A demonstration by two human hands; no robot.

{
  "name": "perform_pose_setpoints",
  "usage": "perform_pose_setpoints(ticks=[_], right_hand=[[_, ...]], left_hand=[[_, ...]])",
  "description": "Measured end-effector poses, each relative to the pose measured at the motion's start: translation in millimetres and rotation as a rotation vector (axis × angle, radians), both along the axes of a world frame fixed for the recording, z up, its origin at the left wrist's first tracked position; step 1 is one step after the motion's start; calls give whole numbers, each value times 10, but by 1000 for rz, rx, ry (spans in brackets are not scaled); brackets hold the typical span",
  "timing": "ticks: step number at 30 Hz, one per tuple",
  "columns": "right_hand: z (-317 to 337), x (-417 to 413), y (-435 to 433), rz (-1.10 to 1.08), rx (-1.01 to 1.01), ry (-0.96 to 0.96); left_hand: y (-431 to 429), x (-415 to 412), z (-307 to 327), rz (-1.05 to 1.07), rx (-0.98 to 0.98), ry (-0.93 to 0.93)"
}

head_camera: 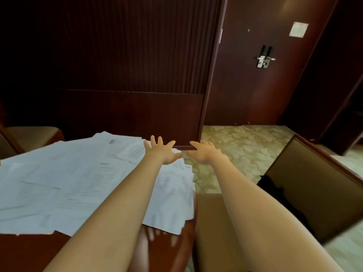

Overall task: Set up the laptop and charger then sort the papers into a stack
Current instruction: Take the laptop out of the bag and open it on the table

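1. Two bare arms reach straight forward, and neither hand holds anything.
2. The left hand (164,152) has its fingers straight and spread wide, above the far right corner of the papers (68,183).
3. The right hand (203,153) is just beside it with its fingers loosely spread, past the table (29,252) edge and over the patterned floor (245,146).
4. The papers lie in a loose, overlapping spread across the dark wooden table on the left.
5. A tan-cushioned chair (314,183) stands to the right, and a door (255,85) with a metal lock (264,58) is behind it.

Papers (59,183) blurred, unreadable, cropped at left edge.
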State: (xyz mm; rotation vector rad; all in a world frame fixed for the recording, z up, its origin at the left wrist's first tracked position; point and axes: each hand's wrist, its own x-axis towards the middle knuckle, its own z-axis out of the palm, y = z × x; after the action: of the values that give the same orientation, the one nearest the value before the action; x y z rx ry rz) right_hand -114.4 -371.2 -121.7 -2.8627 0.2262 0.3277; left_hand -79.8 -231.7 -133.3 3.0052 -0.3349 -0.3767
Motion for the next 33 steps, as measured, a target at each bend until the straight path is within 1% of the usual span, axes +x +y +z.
perform_pose_setpoints(ticks=[3,7,11,17,21,25,33], right_hand=[[-188,-183,-495,-22,-18,54],[-363,-425,-993,-41,-24,103],[-488,-637,-1364,-68,21,152],[-790,-794,-1795,-125,25,214],[-974,-813,-2034,-159,48,246],[-1114,-750,-2330,-190,49,277],[-1263,-209,-2687,-208,59,279]], left_hand=[[-469,-181,-215,-15,-4,59],[-1001,-367,-340,-31,-41,84],[-1381,-508,-440,-49,-51,111],[-1855,-612,-682,-83,-25,182],[-2134,-618,-795,-114,-21,231],[-2422,-542,-902,-163,-3,238],[-2827,-48,-1012,-192,-3,277]])
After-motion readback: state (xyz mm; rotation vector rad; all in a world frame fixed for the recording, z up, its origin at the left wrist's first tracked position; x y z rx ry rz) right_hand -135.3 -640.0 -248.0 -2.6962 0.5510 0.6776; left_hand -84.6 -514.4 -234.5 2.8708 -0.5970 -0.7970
